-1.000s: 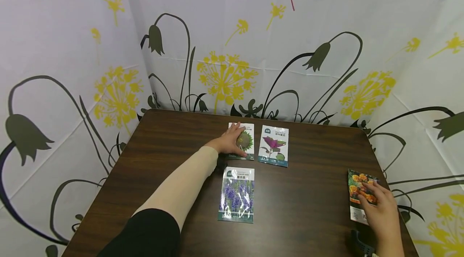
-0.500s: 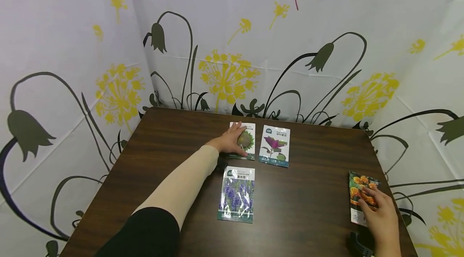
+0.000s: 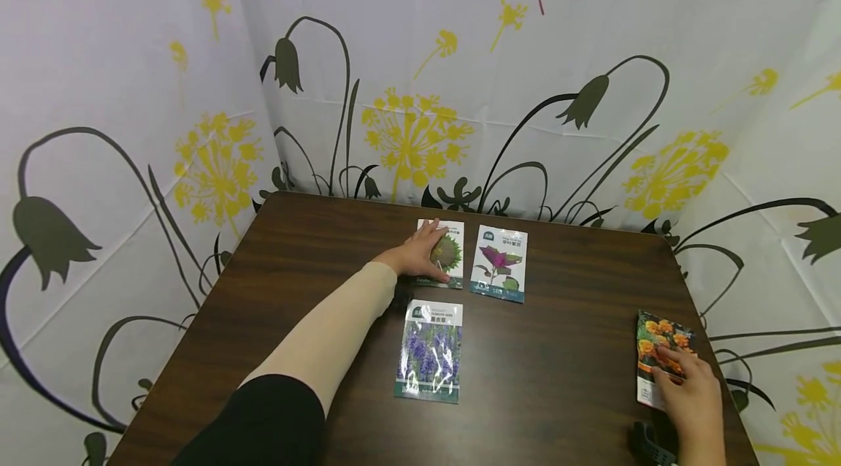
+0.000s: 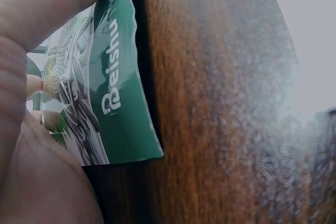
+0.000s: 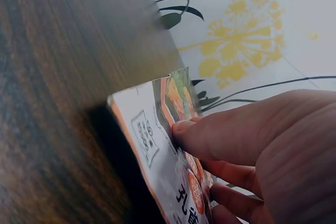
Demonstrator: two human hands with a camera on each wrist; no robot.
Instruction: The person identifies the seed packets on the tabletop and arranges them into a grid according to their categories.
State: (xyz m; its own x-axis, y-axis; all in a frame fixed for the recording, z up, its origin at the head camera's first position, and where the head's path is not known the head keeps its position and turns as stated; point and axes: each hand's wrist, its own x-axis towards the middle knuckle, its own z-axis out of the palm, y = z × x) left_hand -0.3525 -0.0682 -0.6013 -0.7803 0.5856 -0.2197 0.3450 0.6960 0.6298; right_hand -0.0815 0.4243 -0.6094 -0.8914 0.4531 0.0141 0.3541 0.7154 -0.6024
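My left hand lies spread over the sunflower seed packet near the table's back edge, thumb along the packet's lower end. Close up in the left wrist view, the thumb crosses the packet's printed face beside its green band. At the table's right side, my right hand holds a seed packet with orange marigolds between thumb and curled fingers. In the right wrist view the thumb presses on its face, and the packet's white end slants above the dark wood.
A packet with a purple-leaved plant lies just right of the sunflower one. Nearer the front is a lavender packet. The brown table backs onto a white flower-printed curtain.
The right thumb and index finger have drawn slightly closer together on the marigold packet. The left hand and the other packets stay in place; the head view shifts slightly.
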